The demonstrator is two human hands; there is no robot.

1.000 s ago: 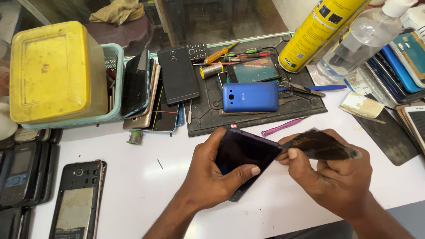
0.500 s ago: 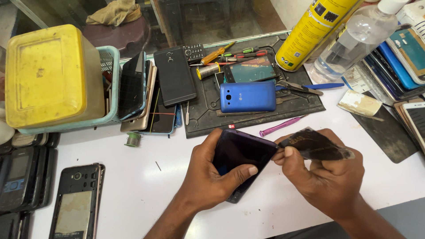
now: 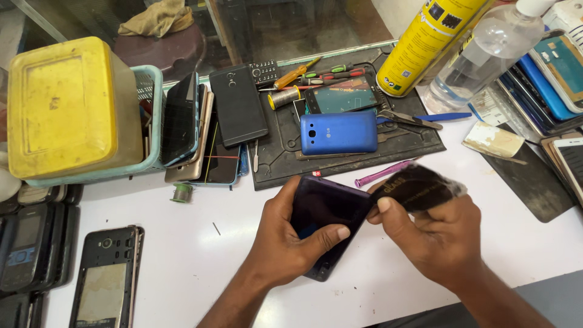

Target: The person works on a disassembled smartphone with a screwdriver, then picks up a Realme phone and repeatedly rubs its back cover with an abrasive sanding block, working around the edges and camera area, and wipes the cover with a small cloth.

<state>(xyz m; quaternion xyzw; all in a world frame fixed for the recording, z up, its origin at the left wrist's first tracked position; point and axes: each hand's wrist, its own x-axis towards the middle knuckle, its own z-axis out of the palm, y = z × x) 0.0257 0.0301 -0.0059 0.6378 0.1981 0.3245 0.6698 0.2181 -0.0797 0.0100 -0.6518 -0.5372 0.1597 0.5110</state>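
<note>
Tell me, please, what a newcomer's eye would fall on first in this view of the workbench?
At the centre, the left hand grips a dark glossy smartphone while the right hand holds a dark flexible film sheet against its edge. Behind them, a bright blue phone back cover lies on a black work mat. At far left sits a large yellow plastic box; a yellow spray can stands top right.

A cluttered white worktable [image 3: 182,243] stands before a glass pane [image 3: 291,24].
</note>
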